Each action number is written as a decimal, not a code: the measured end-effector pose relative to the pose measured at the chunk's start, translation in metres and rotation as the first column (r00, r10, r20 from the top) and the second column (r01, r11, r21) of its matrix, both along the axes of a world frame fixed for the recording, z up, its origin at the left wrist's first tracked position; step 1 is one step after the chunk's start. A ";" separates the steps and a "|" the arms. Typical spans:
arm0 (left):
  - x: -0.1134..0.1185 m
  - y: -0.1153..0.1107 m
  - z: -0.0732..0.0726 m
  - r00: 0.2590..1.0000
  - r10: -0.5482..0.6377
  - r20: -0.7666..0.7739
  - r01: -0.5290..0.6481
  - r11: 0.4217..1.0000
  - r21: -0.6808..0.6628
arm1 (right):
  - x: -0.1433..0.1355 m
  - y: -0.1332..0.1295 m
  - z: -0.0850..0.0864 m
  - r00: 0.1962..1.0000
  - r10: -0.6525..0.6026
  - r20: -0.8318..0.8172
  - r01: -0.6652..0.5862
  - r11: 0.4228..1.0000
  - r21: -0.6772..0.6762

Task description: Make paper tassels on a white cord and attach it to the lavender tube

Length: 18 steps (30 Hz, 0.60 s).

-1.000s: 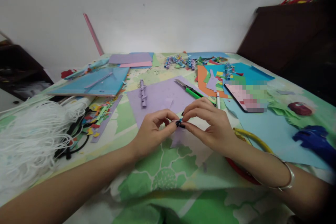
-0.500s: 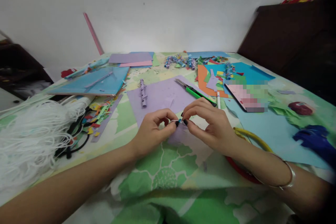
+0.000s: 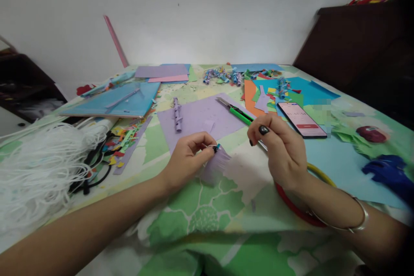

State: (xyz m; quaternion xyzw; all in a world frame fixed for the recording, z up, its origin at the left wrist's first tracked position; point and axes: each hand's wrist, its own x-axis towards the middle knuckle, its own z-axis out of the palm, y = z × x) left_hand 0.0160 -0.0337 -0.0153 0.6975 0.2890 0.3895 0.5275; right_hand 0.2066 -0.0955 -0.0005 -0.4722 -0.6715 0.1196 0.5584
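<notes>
My left hand (image 3: 191, 155) is closed in a pinch near the front of the table. Between its thumb and finger are a small blue piece (image 3: 217, 147), a white strand and a fringed purple paper strip (image 3: 217, 164), which hangs below the fingertips. My right hand (image 3: 280, 151) is apart from it, raised to the right with curled fingers. A pale slanting object (image 3: 262, 145) shows just under those fingers; whether they hold it is unclear. Beyond lie a purple sheet (image 3: 197, 114), a green cutter knife (image 3: 237, 113) and a rolled purple paper tube (image 3: 177, 115).
A tangle of white cord (image 3: 42, 172) lies at left beside paper scraps (image 3: 129, 138) and a blue folder (image 3: 123, 99). To the right are a phone (image 3: 302, 120), a red and yellow ring (image 3: 291, 207) and blue paper (image 3: 336, 168). Decorated paper rolls (image 3: 223, 76) lie at the back.
My right hand has left the fingertips of my left and moved right and up, its fingers curling in. My left hand keeps its pinch; the purple fringe now shows more fully.
</notes>
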 end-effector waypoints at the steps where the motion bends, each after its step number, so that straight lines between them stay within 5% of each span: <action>1: 0.000 0.000 0.000 1.000 0.005 0.001 -0.005 1.000 0.001 | 0.000 0.000 0.001 1.000 0.004 0.015 -0.004 1.000 0.003; 9: 0.002 0.000 -0.001 1.000 0.009 0.018 -0.008 1.000 -0.025 | -0.006 0.006 0.004 0.932 0.185 0.312 -0.214 0.975 0.061; 18: 0.002 -0.002 0.002 1.000 0.003 0.005 -0.003 1.000 -0.025 | -0.007 0.008 -0.002 0.932 0.122 0.342 -0.162 0.982 0.092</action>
